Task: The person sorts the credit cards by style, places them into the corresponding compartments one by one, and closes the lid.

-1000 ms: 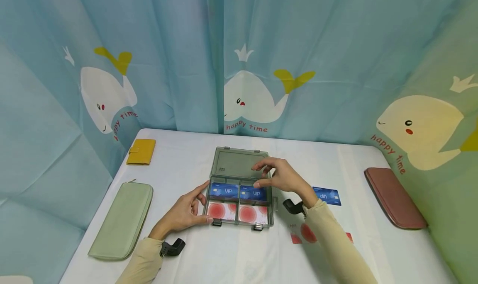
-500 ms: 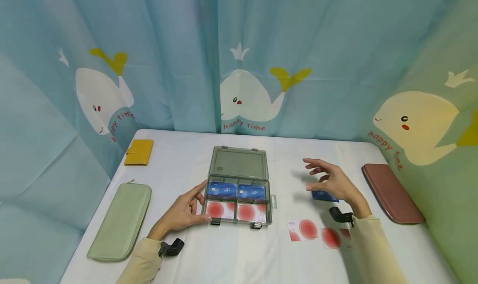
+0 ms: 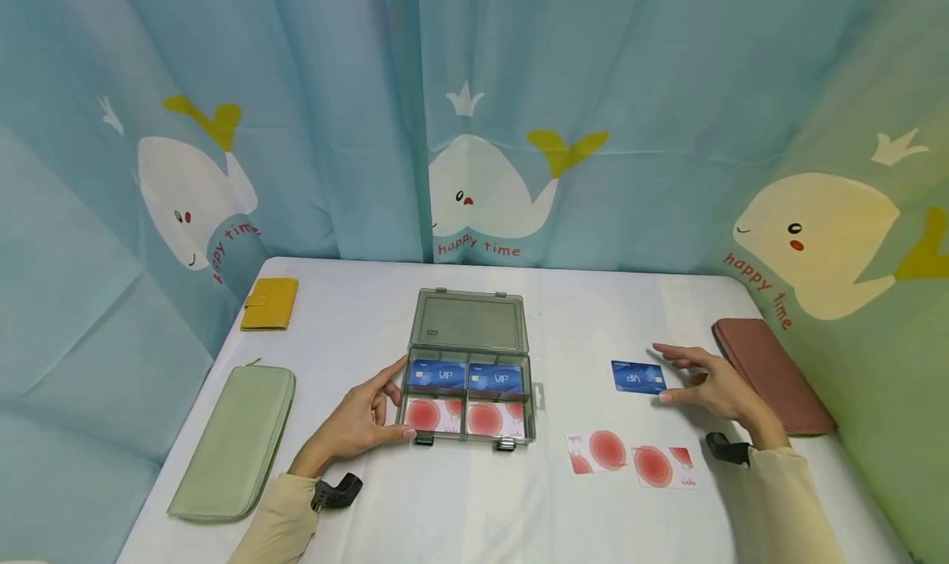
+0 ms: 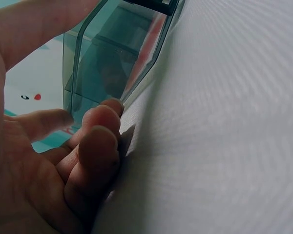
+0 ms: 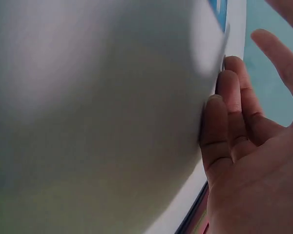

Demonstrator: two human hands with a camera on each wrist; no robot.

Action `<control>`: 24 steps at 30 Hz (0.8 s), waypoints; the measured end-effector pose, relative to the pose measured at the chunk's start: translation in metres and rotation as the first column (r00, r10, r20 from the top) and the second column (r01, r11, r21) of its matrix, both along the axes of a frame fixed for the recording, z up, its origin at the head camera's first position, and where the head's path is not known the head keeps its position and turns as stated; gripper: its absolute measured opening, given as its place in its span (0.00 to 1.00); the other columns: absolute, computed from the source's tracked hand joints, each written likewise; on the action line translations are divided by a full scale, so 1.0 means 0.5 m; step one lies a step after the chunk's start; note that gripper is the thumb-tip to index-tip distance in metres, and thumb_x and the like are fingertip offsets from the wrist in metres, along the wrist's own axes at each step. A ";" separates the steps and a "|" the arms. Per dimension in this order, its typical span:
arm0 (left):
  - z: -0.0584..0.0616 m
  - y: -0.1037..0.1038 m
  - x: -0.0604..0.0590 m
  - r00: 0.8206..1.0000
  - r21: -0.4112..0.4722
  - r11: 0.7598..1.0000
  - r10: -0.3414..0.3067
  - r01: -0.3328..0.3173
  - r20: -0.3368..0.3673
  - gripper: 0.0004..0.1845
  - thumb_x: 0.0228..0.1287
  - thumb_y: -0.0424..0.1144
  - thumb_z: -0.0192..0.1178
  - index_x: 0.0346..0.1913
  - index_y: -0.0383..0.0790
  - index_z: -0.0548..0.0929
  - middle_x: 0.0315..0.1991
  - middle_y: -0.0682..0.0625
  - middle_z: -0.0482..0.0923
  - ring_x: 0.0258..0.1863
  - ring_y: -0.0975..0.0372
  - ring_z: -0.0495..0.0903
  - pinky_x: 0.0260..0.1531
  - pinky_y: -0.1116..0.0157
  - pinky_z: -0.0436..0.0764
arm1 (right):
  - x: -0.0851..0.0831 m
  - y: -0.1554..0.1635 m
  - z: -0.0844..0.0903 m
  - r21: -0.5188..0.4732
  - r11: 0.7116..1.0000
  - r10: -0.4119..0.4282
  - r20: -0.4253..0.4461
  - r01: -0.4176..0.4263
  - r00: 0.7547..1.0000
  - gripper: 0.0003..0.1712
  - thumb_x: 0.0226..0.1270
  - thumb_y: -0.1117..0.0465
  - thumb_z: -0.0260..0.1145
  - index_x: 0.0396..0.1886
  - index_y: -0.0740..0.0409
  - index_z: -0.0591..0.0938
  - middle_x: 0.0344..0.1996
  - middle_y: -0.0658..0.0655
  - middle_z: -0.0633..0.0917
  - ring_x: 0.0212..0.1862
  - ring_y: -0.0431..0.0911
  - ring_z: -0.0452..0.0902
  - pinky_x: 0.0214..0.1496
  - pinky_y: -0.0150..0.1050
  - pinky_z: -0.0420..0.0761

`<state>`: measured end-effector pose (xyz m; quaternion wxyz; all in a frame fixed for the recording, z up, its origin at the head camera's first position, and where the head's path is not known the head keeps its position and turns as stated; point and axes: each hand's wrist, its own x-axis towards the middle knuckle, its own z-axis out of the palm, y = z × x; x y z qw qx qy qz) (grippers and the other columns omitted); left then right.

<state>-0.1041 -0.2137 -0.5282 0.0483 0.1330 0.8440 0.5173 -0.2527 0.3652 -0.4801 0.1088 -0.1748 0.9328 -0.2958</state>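
A translucent grey-green compartment box [image 3: 530,395] lies on the white table with its lid [image 3: 470,321] folded back. Two blue VIP cards [image 3: 437,375] fill its back compartments, and two white cards with red circles [image 3: 432,416] fill the front ones. My left hand [image 3: 363,420] holds the box at its left side, thumb at the front corner and index finger by the left wall. At the right, my right hand [image 3: 708,385] spans the right end of a loose blue VIP card [image 3: 633,377], thumb and fingers spread apart. Whether the thumb touches that card is unclear.
Two more red-circle cards, a left one [image 3: 596,452] and a right one [image 3: 665,467], lie toward the front right. A brown-red wallet [image 3: 774,375] sits beyond my right hand. At the left are a green wallet [image 3: 233,440] and a yellow card holder [image 3: 269,304].
My right hand has moved right from above the box and come down beside the loose blue card, uncovering the red-circle cards. My left hand has stayed at the box.
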 end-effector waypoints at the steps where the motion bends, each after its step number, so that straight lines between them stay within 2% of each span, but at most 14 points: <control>1: 0.000 0.000 0.000 1.000 0.000 1.000 0.001 -0.001 0.001 0.57 0.56 0.44 0.81 0.84 0.39 0.59 0.43 0.47 0.78 0.21 0.71 0.68 0.28 0.70 0.73 | 0.000 0.003 -0.002 0.006 1.000 -0.001 0.003 0.001 1.000 0.49 0.52 0.51 0.87 0.74 0.57 0.78 0.69 0.68 0.78 0.62 0.59 0.73 0.54 0.36 0.74; 5: -0.001 0.000 0.001 1.000 0.002 1.000 0.002 -0.002 -0.002 0.57 0.56 0.43 0.82 0.84 0.38 0.59 0.44 0.46 0.78 0.21 0.71 0.68 0.26 0.71 0.72 | -0.004 0.002 -0.010 0.029 1.000 -0.012 0.015 0.011 1.000 0.44 0.53 0.50 0.87 0.69 0.58 0.82 0.67 0.69 0.79 0.60 0.59 0.72 0.55 0.42 0.73; 9: 0.000 -0.001 0.002 1.000 -0.001 1.000 -0.003 0.003 -0.012 0.57 0.57 0.44 0.81 0.84 0.38 0.59 0.43 0.46 0.78 0.20 0.71 0.68 0.27 0.70 0.73 | -0.007 -0.004 -0.016 0.047 0.998 -0.049 0.045 0.047 0.998 0.41 0.53 0.51 0.87 0.66 0.61 0.83 0.62 0.71 0.78 0.56 0.61 0.70 0.54 0.56 0.74; 12: 0.001 0.001 0.000 1.000 -0.007 1.000 -0.009 0.009 -0.021 0.57 0.57 0.44 0.81 0.84 0.38 0.59 0.43 0.46 0.78 0.20 0.71 0.68 0.27 0.70 0.73 | -0.008 -0.005 -0.015 0.052 0.996 -0.072 0.056 0.069 0.996 0.39 0.52 0.53 0.87 0.63 0.62 0.84 0.58 0.71 0.79 0.55 0.62 0.70 0.54 0.59 0.74; 17: 0.000 -0.003 -0.002 0.999 -0.010 1.000 -0.008 0.008 -0.034 0.57 0.57 0.44 0.81 0.85 0.39 0.58 0.43 0.46 0.78 0.20 0.72 0.67 0.28 0.70 0.72 | -0.013 -0.014 -0.009 0.058 0.996 -0.069 0.057 0.066 0.996 0.35 0.52 0.55 0.88 0.58 0.62 0.85 0.54 0.69 0.80 0.53 0.61 0.72 0.54 0.58 0.75; 24: -0.002 -0.006 0.000 0.998 0.015 0.999 -0.039 0.040 -0.039 0.57 0.57 0.41 0.81 0.85 0.37 0.58 0.42 0.45 0.78 0.21 0.71 0.70 0.27 0.70 0.74 | -0.011 -0.018 -0.005 0.063 0.997 -0.057 0.066 0.053 0.996 0.32 0.50 0.55 0.88 0.53 0.60 0.85 0.49 0.63 0.82 0.51 0.56 0.72 0.53 0.51 0.76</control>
